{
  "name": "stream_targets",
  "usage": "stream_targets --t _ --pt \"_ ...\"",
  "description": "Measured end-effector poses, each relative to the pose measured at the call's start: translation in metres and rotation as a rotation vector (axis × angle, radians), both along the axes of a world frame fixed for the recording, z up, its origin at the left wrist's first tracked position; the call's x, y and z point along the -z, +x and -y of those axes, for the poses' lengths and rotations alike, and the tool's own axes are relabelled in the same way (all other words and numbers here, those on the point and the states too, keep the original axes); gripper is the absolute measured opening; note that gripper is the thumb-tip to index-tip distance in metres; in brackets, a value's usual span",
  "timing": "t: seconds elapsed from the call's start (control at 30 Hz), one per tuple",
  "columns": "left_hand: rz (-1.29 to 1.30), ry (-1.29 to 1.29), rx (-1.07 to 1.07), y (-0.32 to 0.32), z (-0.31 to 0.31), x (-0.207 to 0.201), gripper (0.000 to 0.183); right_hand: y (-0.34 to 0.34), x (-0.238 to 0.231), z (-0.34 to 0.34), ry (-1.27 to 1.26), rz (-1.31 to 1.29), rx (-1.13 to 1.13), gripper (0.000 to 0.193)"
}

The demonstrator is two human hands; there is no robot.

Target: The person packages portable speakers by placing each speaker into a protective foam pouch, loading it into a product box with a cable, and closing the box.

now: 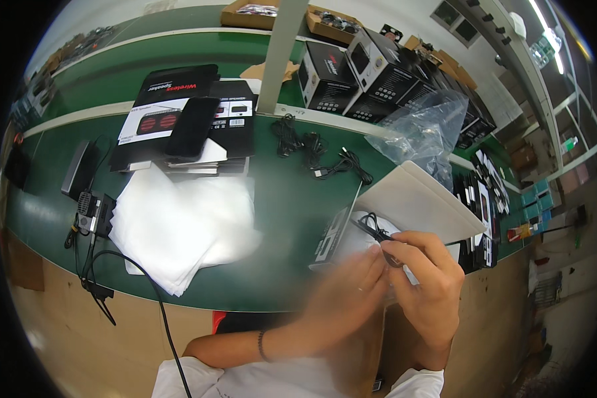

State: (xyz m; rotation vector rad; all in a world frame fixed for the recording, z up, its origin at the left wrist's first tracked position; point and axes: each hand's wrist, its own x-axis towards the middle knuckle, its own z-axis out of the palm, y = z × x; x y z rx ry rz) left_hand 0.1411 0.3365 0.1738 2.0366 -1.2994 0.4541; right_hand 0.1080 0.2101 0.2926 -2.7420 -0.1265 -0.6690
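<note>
My right hand (430, 278) pinches a thin black cable (373, 227) over an open carton (351, 232) with a white lid flap (421, 202). My left hand (348, 292) is blurred with motion and sits right against the right hand's fingers, at the carton's near side; whether it grips anything cannot be made out. The cable's loop lies on the white inside of the carton.
A stack of white foam sheets (179, 229) lies to the left on the green table (278, 199). Loose black cables (318, 156), flat black cartons (179, 113), boxed products (365, 76), a clear plastic bag (424, 129) and a small black device (94, 209) surround them.
</note>
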Motion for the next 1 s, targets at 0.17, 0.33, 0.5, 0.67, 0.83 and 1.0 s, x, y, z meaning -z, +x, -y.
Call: stream_targets --t 0.17,0.33,0.5,0.67,0.83,1.0 --pt "-0.024 -0.042 0.001 0.001 0.001 -0.002 0.041 0.01 -0.014 -0.008 -0.049 0.001 0.01 0.03" --pt "-0.113 -0.025 -0.008 -0.003 0.001 0.003 0.038 0.012 -0.019 -0.007 0.062 -0.091 -0.025 0.027" --pt "-0.033 -0.039 -0.046 -0.002 0.004 -0.006 0.042 0.013 0.0 0.004 0.12 0.063 0.074 0.029" --pt "-0.062 0.07 -0.258 -0.003 0.011 -0.009 0.045 0.01 0.007 0.016 0.223 0.097 0.103 0.032" --pt "-0.012 0.153 -0.21 0.0 0.007 -0.014 0.046 -0.009 0.034 0.047 0.376 0.494 0.177 0.031" --pt "0.007 0.246 -0.205 -0.002 0.011 -0.02 0.065 -0.056 0.057 0.097 0.958 1.13 0.268 0.027"
